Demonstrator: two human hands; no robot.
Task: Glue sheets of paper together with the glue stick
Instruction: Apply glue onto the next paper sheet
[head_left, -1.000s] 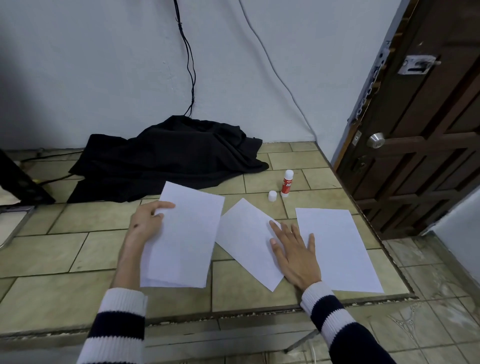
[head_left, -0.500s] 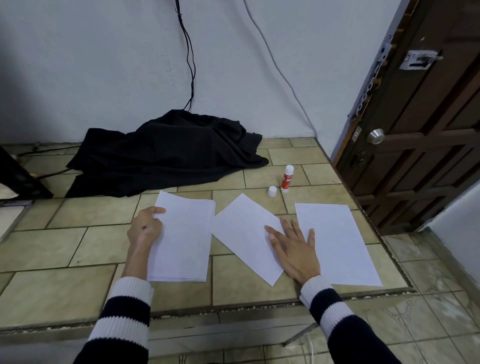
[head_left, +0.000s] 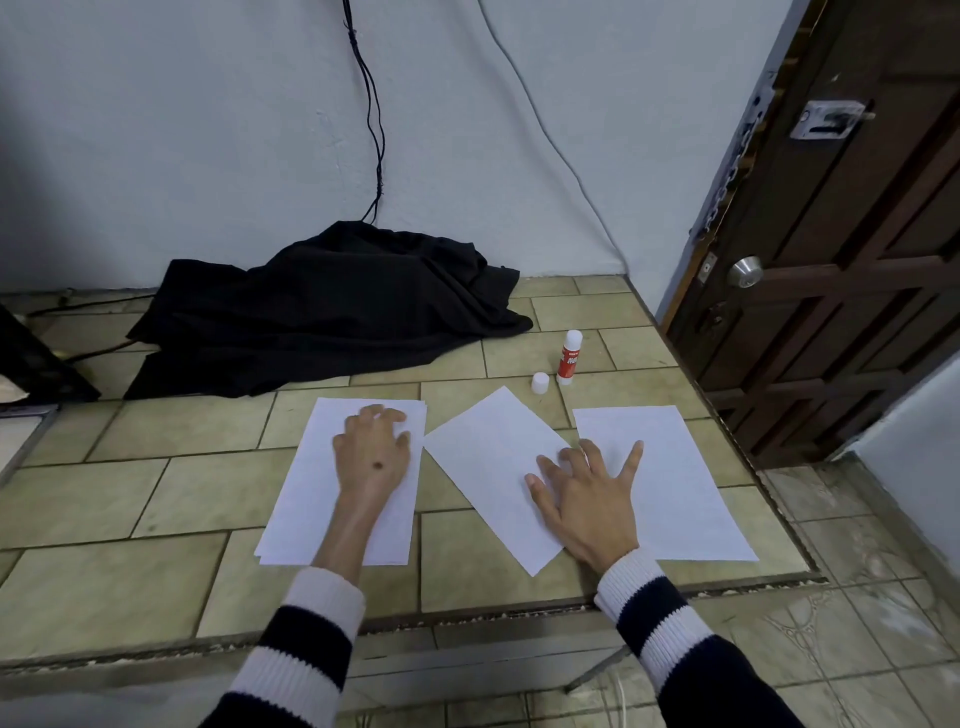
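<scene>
step: laying out paper before gluing; judged from the layout, no glue on any sheet yet.
left hand (head_left: 373, 457): rests on top of the stack of sheets (head_left: 311, 499), fingers loosely bent at the far end, nothing held; grip relaxed, pressing only.
right hand (head_left: 589, 493): flat w/ fingers spread, across the near right part of the middle sheet (head_left: 478, 452), little finger reaching onto the right sheet (head_left: 675, 493); grip wide, holds nothing.
middle sheet: lies at an angle btwn stack & right sheet; its left corner just touches or nearly touches the stack edge, can't tell which.
glue stick (head_left: 569, 358): upright on the surface (head_left: 156, 493), beyond the middle sheet, cap off.
cap (head_left: 540, 383): stands just beside the stick, to its left.
how to do well: keep 1 palm flat on the sheet so it won't slide; square the angled sheet first; fetch the stick w/ the right hand, it's nearer; run glue along edges, then press from centre out to avoid wrinkles.
around: black cloth (head_left: 322, 317) heaped at the wall, well apart from the sheets; cables (head_left: 371, 119) hang above it; wooden door (head_left: 841, 260) on the right.
in the way: nothing blocks reach to the stick, but the loose cap may get knocked over; right sheet sits near the surface's edge, could slip off if nudged.
</scene>
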